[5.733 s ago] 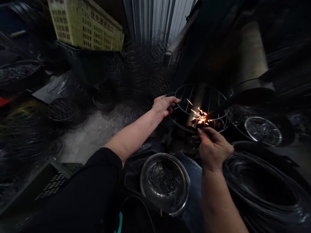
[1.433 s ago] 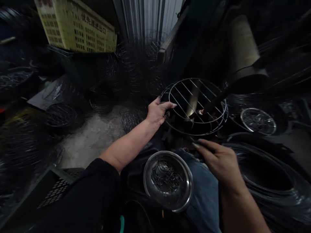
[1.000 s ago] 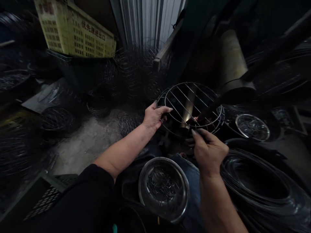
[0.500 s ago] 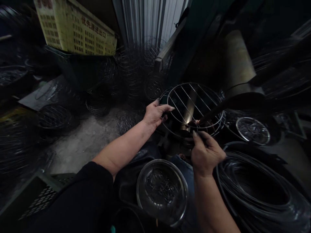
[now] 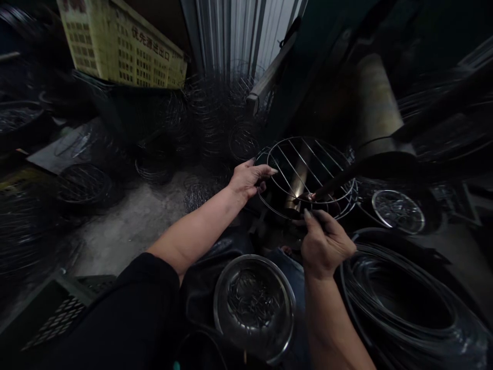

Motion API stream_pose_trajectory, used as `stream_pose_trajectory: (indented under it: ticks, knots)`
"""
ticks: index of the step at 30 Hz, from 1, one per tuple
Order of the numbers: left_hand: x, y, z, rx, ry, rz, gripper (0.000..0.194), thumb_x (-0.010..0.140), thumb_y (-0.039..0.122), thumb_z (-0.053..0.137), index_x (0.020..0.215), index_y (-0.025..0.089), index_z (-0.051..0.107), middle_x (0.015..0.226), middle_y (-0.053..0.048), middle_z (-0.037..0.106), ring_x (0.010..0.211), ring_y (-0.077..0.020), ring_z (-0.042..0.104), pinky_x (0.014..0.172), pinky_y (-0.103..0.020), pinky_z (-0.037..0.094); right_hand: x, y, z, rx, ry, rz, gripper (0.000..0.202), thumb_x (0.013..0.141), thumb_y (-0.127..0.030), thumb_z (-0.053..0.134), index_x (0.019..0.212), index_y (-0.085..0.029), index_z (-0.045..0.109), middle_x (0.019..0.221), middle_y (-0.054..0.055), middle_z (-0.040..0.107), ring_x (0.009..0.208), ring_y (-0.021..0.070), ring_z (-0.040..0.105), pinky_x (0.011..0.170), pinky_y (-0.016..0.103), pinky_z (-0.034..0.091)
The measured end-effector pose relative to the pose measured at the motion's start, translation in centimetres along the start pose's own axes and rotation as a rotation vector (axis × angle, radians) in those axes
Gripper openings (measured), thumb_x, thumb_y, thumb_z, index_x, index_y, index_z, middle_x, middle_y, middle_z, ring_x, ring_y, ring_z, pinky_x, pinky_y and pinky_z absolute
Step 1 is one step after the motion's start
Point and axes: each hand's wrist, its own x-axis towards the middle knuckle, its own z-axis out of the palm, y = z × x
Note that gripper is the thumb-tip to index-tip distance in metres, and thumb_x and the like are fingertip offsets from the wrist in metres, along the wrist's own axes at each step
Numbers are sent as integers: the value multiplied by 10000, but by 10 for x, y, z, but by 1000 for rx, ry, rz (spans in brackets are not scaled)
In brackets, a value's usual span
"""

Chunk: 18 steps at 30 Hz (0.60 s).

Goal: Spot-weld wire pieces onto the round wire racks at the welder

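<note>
A round wire rack [image 5: 287, 156] with parallel cross wires is tilted at the brass-coloured post [image 5: 298, 182] of a machine. My left hand [image 5: 248, 180] pinches the rack's left rim between thumb and fingers. My right hand [image 5: 327, 241] is closed close to the rack's near edge, thumb against fingers; what it grips is too dark to make out. A dark rod with a coppery tip [image 5: 311, 196] meets the near rim above the post. Below my hands, a metal bowl [image 5: 254, 308] holds many short wire pieces.
A large wire coil [image 5: 408, 293] lies at the right, with a round metal-rimmed container [image 5: 398, 210] behind it. A yellow crate [image 5: 127, 46] stands at the back left. Wire racks [image 5: 208, 118] are stacked beyond my left hand. A green crate [image 5: 57, 303] is at the lower left.
The view has shifted slightly. Both hands keep nearly the same position at the rack, and the rack's upper ring looks a little lower.
</note>
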Motion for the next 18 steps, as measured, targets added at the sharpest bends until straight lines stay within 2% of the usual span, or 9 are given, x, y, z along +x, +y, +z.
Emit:
stream_pose_trajectory:
  ticks: [6,13,18]
  knots:
    - [8,-1,5,4,35,-49,424,541,10,721,807,214,461,560,59,557,480,-87,488,488,-201,315,6,1,1,1,-24,5,201,714,-353,775,781,-164,754,592,-2,689,512,193,680,529,287,545]
    - [10,-1,4,-2,54,-16,432,543,3,744,815,210,480,554,69,523,466,-82,482,474,-188,300,6,4,1,23,-32,46,243,704,-383,775,797,-159,758,589,-4,672,502,188,667,510,279,532]
    - [0,-7,4,14,77,12,353,611,28,774,819,180,532,606,47,528,503,-78,495,509,-195,339,16,11,-5,-120,-68,-10,241,743,-385,743,843,-165,750,679,-14,674,610,181,679,577,279,536]
